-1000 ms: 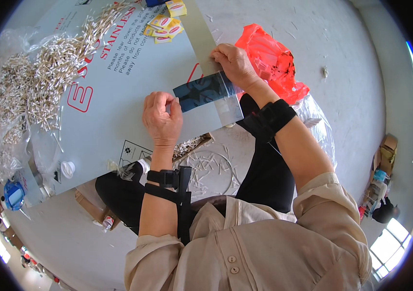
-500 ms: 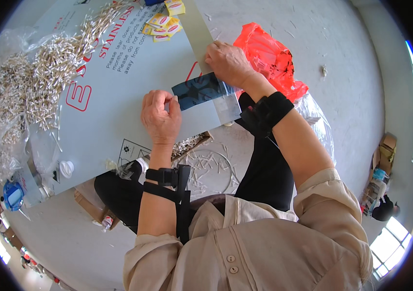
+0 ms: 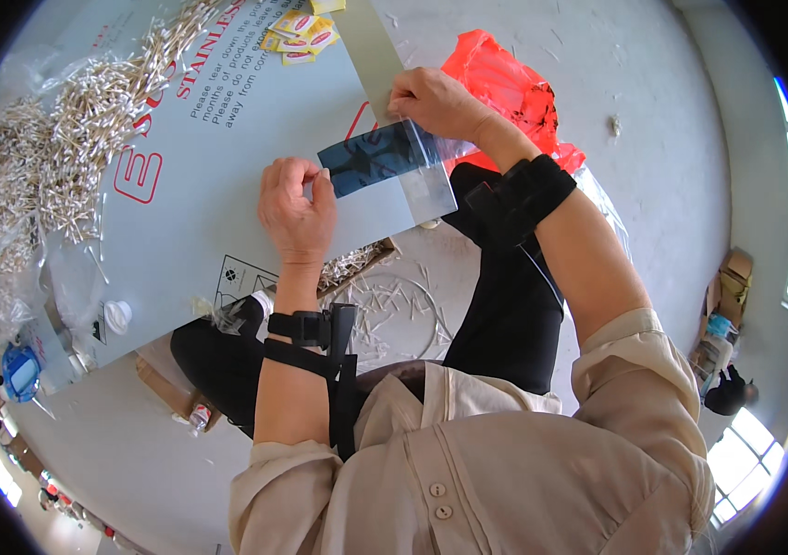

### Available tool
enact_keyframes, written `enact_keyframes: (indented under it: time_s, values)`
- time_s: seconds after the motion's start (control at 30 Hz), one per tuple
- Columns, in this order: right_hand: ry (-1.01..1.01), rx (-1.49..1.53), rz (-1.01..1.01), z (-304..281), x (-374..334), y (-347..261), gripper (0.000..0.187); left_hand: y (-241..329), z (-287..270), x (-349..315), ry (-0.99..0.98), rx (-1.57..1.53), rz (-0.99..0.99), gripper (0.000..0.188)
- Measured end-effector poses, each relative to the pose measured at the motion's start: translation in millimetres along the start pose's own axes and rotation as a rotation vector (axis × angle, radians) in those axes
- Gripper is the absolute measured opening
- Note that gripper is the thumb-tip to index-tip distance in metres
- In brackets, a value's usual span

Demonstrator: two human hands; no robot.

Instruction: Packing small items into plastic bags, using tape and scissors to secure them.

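Stretching from pinching left hand (image 3: 297, 213) to curled right hand (image 3: 442, 104), dark film (image 3: 369, 161) lies; right's hold unclear.

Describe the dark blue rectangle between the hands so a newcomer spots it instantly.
Start at the large grey tabletop. Near its right edge, between the left hand and right hand, is a flat dark blue rectangle. Its dark colour sets it apart from the yellow packets farther up and the red bag alongside.
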State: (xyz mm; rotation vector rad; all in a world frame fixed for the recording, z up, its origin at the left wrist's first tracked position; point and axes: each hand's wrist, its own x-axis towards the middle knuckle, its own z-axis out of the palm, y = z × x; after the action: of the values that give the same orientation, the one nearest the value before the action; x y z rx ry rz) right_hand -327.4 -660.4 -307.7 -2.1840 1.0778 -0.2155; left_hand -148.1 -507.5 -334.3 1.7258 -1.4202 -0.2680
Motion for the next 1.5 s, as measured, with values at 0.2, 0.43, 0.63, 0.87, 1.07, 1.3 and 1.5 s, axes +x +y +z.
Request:
enact_keyframes:
  time_s: [0.2, 0.43, 0.63, 0.87, 1.07, 1.3, 1.5]
  values:
    - [0.137, 0.01, 0.036, 9, -1, 2, 0.015, 2, 1, 0, -0.002, -0.003, -0.012, 0.015]
    - [0.59, 0.293, 0.152, 1, -19, -12, 0.017, 2, -1, -1, 0.002, -0.06, -0.041, 0.013]
    - [0.347, 0.346, 0.532, 38, -125, -16, 0.021, 5, -2, -4, 0.048, -0.119, 0.074, 0.012]
    - [0.43, 0.367, 0.72, 52, -127, -24, 0.018, 19, -5, -25, -0.132, -0.01, 0.215, 0.016]
    - [0.415, 0.424, 0.757, 56, -121, -28, 0.018, 18, -6, -25, -0.122, -0.045, 0.145, 0.018]
    - [0.48, 0.559, 0.66, 57, -124, -27, 0.018, 19, -5, -24, -0.123, -0.025, 0.154, 0.019]
    - [0.511, 0.442, 0.696, 59, -116, -29, 0.017, 21, -3, -23, -0.102, -0.032, 0.148, 0.017]
